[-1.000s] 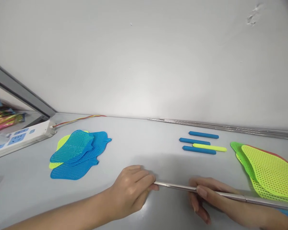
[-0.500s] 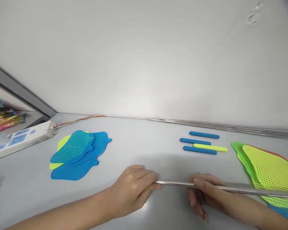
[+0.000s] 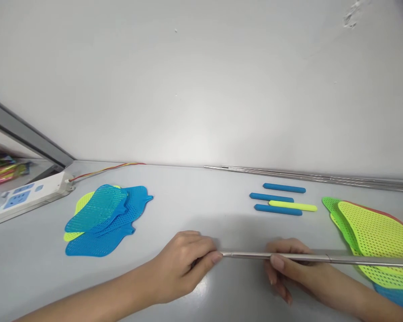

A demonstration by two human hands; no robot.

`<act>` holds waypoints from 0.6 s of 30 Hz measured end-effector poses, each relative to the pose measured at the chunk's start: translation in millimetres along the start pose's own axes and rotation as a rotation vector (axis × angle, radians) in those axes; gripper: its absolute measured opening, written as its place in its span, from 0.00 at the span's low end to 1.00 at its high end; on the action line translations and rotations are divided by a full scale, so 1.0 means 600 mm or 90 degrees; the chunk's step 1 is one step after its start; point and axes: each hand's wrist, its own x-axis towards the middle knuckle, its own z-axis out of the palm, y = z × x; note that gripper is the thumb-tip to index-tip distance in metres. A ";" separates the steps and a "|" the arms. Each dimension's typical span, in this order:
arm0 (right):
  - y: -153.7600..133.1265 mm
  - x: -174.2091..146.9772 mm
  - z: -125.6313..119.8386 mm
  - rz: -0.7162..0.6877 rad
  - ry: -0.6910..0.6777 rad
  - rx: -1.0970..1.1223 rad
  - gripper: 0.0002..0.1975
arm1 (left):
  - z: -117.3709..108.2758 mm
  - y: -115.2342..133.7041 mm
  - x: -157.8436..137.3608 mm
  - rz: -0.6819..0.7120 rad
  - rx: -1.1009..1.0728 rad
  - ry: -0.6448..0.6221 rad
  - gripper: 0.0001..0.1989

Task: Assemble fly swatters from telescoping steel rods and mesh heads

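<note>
A thin telescopic metal rod (image 3: pixel 345 259) runs level across the front of the table. My left hand (image 3: pixel 190 264) pinches its narrow left end between thumb and fingers, hiding the tip. Farther right, my right hand (image 3: pixel 289 268) holds the rod with the thumb in front and the fingers behind and below. Its thicker part passes over a yellow perforated fly swatter head (image 3: pixel 376 232) and leaves the view at the right edge. Beyond the right hand lie several slim grip sleeves: blue ones such as this blue sleeve (image 3: pixel 284 188), and one yellow sleeve (image 3: pixel 297 206).
Blue and yellow swatter heads (image 3: pixel 97 241) overlap at the left. Behind them stands a white power strip (image 3: pixel 50 185) with a thin cable. Several metal rods (image 3: pixel 322 178) lie along the wall. Green, red and blue swatter heads show under the yellow one at right.
The rod's right part has risen a little, so it sits more level. Both hands keep their hold in nearly the same places. The view has shifted slightly.
</note>
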 end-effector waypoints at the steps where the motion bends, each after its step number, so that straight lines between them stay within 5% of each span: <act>1: -0.001 -0.001 0.001 0.003 0.013 -0.020 0.14 | 0.000 0.000 0.000 0.003 -0.001 0.002 0.12; 18: 0.007 0.008 0.003 -0.021 -0.008 0.048 0.16 | -0.002 -0.004 -0.003 0.001 -0.043 0.000 0.13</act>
